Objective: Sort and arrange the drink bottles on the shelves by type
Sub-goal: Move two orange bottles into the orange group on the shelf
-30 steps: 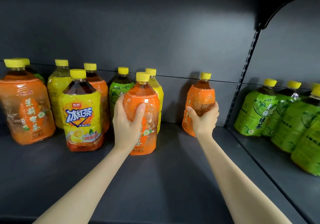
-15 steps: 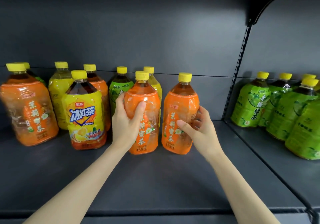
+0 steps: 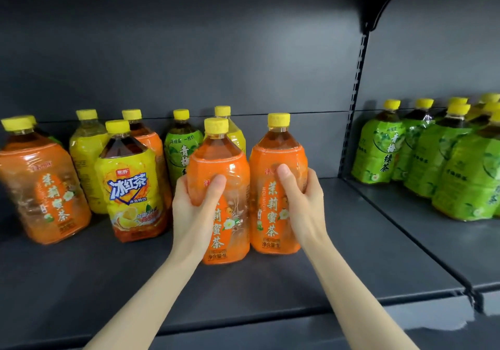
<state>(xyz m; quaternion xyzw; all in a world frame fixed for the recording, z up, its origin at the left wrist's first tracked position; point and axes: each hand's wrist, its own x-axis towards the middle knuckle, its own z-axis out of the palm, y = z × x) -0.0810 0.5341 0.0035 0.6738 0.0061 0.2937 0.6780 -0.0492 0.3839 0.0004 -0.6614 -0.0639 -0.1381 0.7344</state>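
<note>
- The dark shelf (image 3: 270, 290) is filling the view, its back panel running behind every bottle, and a slotted upright (image 3: 351, 122) is dividing it from the next bay on the right.
- Over in that right bay, a cluster of green bottles (image 3: 443, 165) is standing packed together, all yellow-capped — well apart from the hands.
- On the far left an orange bottle (image 3: 46, 187) is standing upright near the front.
- Just beside it a yellow iced-tea bottle (image 3: 130, 187) is sitting forward, with a plain yellow bottle (image 3: 84, 157) and another orange one (image 3: 151, 138) tucked behind.
- A lone green bottle (image 3: 182, 152) is peeking out at the back, next to a yellow one (image 3: 232, 133) that is mostly hidden.
- Centre stage, two orange bottles are standing side by side and touching: the left orange one (image 3: 224, 214) and the right orange one (image 3: 273, 203), both upright on the shelf.
- The left hand (image 3: 194, 209) is clamping around the left one's body, thumb across the front of the label.
- The right hand (image 3: 303, 203) is wrapping the right one from its outer side — thumb pressing on the front, fingers curling out of sight behind.
</note>
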